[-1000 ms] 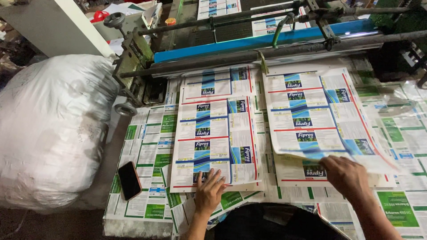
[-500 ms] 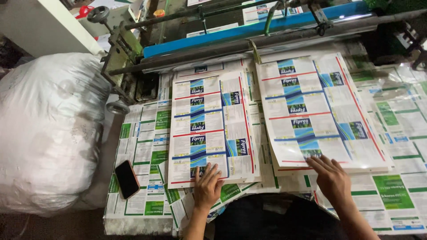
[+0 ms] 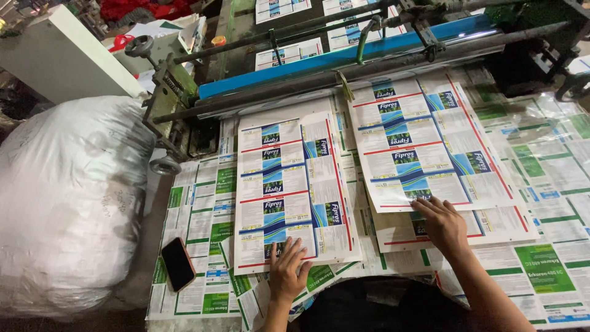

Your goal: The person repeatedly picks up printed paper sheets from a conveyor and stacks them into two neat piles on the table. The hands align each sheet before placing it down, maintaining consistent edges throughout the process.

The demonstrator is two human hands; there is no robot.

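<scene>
The left hand (image 3: 287, 270) lay flat, fingers spread, on the near edge of the left stack of printed sheets (image 3: 292, 187), pressing rather than gripping; its grip was open and held nothing. The right hand (image 3: 444, 224) rested the same way, open-palmed, on the near edge of the right stack of printed sheets (image 3: 424, 141), at about 2 o'clock from the left stack. Both stacks lay on the table (image 3: 553, 184), covered with green-printed sheets. A dark phone (image 3: 177, 264) lay at 9 o'clock from the left hand, beside a large white sack (image 3: 67, 203).
</scene>
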